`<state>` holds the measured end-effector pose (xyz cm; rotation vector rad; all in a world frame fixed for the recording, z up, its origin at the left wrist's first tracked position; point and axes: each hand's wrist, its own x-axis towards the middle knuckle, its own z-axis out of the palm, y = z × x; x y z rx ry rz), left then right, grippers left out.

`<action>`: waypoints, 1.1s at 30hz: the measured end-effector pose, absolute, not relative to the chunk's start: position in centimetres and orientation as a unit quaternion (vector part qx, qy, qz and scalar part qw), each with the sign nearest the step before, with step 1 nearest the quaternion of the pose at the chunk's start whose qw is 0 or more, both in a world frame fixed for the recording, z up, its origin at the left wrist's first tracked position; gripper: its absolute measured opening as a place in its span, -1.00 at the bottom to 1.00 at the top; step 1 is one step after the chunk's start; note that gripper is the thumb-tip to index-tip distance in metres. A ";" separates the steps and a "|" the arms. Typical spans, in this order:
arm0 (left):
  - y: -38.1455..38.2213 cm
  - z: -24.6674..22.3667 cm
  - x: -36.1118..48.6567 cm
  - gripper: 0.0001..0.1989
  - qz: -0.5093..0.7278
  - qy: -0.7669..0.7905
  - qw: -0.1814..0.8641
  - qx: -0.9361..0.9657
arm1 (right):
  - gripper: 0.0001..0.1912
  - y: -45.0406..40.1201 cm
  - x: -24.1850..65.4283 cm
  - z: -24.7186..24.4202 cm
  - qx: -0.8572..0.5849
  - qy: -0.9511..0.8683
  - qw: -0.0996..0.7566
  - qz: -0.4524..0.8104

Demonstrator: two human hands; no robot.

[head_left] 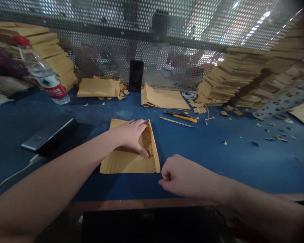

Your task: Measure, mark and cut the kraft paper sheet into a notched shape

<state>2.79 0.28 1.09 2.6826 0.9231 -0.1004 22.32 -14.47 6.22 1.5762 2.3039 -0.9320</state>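
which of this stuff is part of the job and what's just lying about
Likely in the job:
brown paper piece under the left hand
clear, ruler-like strip on it
pencil, perhaps

Just lying about, it seems:
water bottle
upright phone
cabled device

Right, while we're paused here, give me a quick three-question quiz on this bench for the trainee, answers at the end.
1. Which hand lies spread on the brown paper piece?

2. True or false: the black phone stands upright in front of the perforated panel.

3. Which of these lies closest to the striped pencil?
a) the red-capped bottle
b) the yellow tool
c) the white cable at the left edge

Key: 1. the left hand; 2. true; 3. b
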 end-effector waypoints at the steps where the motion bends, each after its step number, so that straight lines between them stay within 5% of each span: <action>1: 0.4 0.9 2.7 0.20 -0.032 0.321 0.156 0.934 | -0.61 -15.4 22.0 6.2 0.531 0.792 0.080 -0.290; 4: 0.6 0.2 2.6 -0.04 -0.012 0.320 0.165 0.933 | -0.71 -17.8 20.8 5.0 0.528 0.822 0.013 -0.213; 8: 0.7 -0.3 2.7 -0.41 0.043 0.335 0.158 0.928 | -0.45 -19.4 20.2 1.5 0.528 0.836 -0.144 0.041; 13: 1.2 -0.3 2.8 -0.60 0.131 0.353 0.153 0.914 | -0.42 -21.2 21.0 -1.0 0.468 0.868 -0.156 0.050; 18: 1.6 -0.5 2.8 -0.65 0.192 0.364 0.152 0.899 | -0.76 -23.2 22.1 -0.7 0.337 0.921 -0.183 0.069; 26: 1.0 -0.9 2.9 -0.58 0.239 0.338 0.138 0.900 | -0.59 -23.1 25.4 0.8 0.398 0.840 -0.354 0.102; 33: 1.0 -0.9 2.9 -0.54 0.251 0.279 0.157 0.913 | -0.56 -17.1 25.1 0.1 0.520 0.806 -0.267 0.093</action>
